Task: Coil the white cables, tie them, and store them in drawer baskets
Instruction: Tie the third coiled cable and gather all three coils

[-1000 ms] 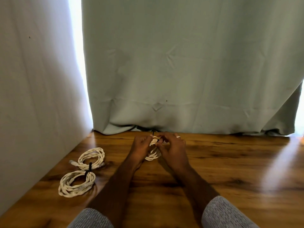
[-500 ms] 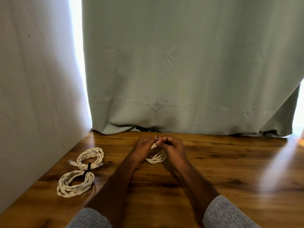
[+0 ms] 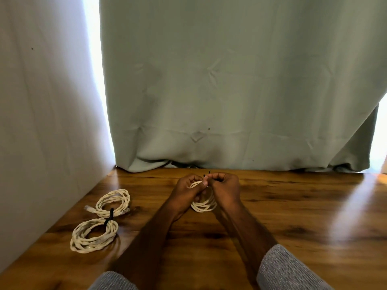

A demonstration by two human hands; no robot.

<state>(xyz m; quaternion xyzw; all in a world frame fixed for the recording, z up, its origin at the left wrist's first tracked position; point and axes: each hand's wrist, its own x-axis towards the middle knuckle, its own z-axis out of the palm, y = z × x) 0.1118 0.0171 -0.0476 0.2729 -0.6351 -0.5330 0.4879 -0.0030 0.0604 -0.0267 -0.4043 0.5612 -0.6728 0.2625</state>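
The fingers [image 3: 206, 179] of both hands are curled and meet at the top of a small coiled white cable [image 3: 204, 204], pinching a thin black tie [image 3: 209, 172] against it. We see the left hand [image 3: 188, 188] gripping the coil's upper strands; the right hand [image 3: 225, 188] pinches the tie.

Against the earlier frames, the hands have drawn closer to each other and the coil hangs lower beneath them, above the wooden table [image 3: 293, 216].

At 9 o'clock from the hands, two tied coils [image 3: 100, 222] lie on the table, joined by a black strap [image 3: 110, 215].

We can read no writing or brand anywhere.
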